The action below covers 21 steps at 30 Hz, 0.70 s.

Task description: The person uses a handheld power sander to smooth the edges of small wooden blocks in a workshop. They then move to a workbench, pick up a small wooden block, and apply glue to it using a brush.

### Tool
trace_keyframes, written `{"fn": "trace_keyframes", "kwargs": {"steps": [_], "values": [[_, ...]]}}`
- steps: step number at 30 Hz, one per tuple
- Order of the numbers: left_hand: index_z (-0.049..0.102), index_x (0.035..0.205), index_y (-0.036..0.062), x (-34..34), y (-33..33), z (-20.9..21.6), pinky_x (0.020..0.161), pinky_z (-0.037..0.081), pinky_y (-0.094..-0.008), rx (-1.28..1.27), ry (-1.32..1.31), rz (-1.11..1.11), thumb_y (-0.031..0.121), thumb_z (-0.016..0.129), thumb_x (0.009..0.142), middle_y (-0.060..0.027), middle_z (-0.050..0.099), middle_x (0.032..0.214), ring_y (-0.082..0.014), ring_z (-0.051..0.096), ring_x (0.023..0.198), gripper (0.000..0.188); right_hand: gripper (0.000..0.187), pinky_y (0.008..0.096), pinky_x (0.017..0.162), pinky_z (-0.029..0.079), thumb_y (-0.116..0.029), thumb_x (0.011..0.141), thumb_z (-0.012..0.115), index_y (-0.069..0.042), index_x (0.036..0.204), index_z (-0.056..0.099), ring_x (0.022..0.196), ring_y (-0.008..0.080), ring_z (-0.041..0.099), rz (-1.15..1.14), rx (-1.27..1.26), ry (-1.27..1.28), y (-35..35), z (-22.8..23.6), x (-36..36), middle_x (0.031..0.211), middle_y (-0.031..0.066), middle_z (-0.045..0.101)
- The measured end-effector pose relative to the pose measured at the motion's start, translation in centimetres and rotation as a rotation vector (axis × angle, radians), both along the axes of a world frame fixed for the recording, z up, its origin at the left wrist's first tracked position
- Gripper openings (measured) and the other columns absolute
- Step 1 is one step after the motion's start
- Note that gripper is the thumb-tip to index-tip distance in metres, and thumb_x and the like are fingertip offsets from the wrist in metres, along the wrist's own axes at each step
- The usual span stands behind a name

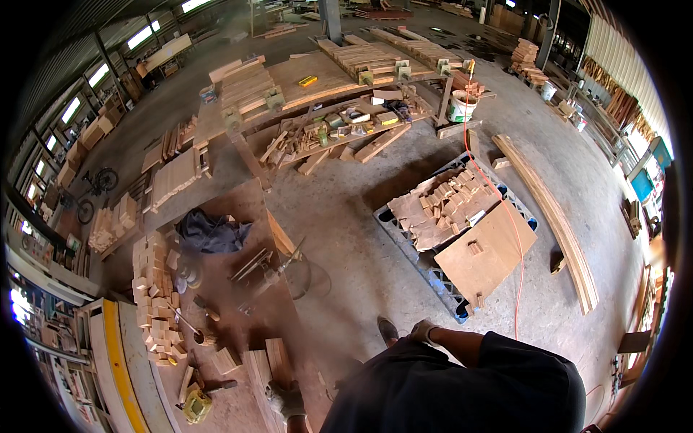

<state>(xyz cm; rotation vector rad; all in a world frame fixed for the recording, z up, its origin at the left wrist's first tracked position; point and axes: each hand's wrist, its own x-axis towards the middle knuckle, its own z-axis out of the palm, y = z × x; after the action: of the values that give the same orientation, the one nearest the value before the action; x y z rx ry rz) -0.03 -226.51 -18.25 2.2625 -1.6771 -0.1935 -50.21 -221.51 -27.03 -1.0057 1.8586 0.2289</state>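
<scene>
At the lower edge of the brown work table [238,209], my gloved left hand [286,401] is closed around the near end of a short wooden board [279,361]. A paler wooden board [261,382] lies directly to its left. My gloved right hand [422,332] hangs low in front of my dark clothing, near my shoe [388,330]. Nothing shows in it, and its fingers are too small and partly hidden to read. Left of the boards lie a wood block [227,360], a brush [206,337] and a yellow tool [196,406].
Stacked wood blocks [155,310], dark cloth [213,231] and metal clamps [256,270] occupy the table. A blue pallet [455,307] on the floor carries wood pieces and a flat panel [487,252]. An orange hose [521,281] crosses it. Long planks [552,224] lie to the right.
</scene>
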Motion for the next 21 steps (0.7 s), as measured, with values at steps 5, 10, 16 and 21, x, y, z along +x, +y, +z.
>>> {"fn": "trace_keyframes", "kwargs": {"steps": [5,10,16,21], "values": [[0.06,0.111,0.0022,-0.1,-0.1,0.3,0.082,0.053,-0.0591,0.009,-0.003,-0.003,0.033,0.081,0.07,-0.0259,0.065,0.103,-0.0486,0.063,0.096,0.056,0.059,0.0426,0.1,0.057,-0.061,0.084,0.069,-0.013,0.114,0.082,0.117,0.0325,0.073,-0.028,-0.02,-0.021,0.3,-0.2,-0.1,0.12,0.0162,0.078],[0.06,0.113,0.0027,-0.2,0.0,0.6,0.083,0.053,-0.0598,0.027,-0.024,0.004,0.036,0.082,0.07,-0.0261,0.065,0.105,-0.0487,0.064,0.098,0.058,0.058,0.0419,0.099,0.057,-0.06,0.083,0.071,-0.012,0.114,0.083,0.115,0.0314,0.074,-0.03,-0.027,-0.016,0.3,-0.1,0.1,0.118,0.0157,0.078],[0.059,0.115,0.0025,-0.5,0.0,1.0,0.084,0.054,-0.0604,0.066,-0.018,0.019,0.042,0.081,0.072,-0.027,0.065,0.107,-0.0491,0.064,0.098,0.063,0.059,0.0414,0.099,0.058,-0.06,0.084,0.071,-0.012,0.115,0.082,0.115,0.0308,0.074,-0.039,-0.023,-0.027,0.5,-0.4,-0.2,0.118,0.0159,0.078],[0.06,0.118,0.0029,-0.2,0.0,0.6,0.087,0.053,-0.0598,0.102,-0.003,0.038,0.042,0.081,0.072,-0.0268,0.066,0.111,-0.0491,0.064,0.101,0.064,0.055,0.0419,0.101,0.057,-0.058,0.084,0.075,-0.013,0.116,0.083,0.113,0.0309,0.074,-0.035,-0.016,-0.015,0.2,1.1,0.3,0.119,0.014,0.079]]}}
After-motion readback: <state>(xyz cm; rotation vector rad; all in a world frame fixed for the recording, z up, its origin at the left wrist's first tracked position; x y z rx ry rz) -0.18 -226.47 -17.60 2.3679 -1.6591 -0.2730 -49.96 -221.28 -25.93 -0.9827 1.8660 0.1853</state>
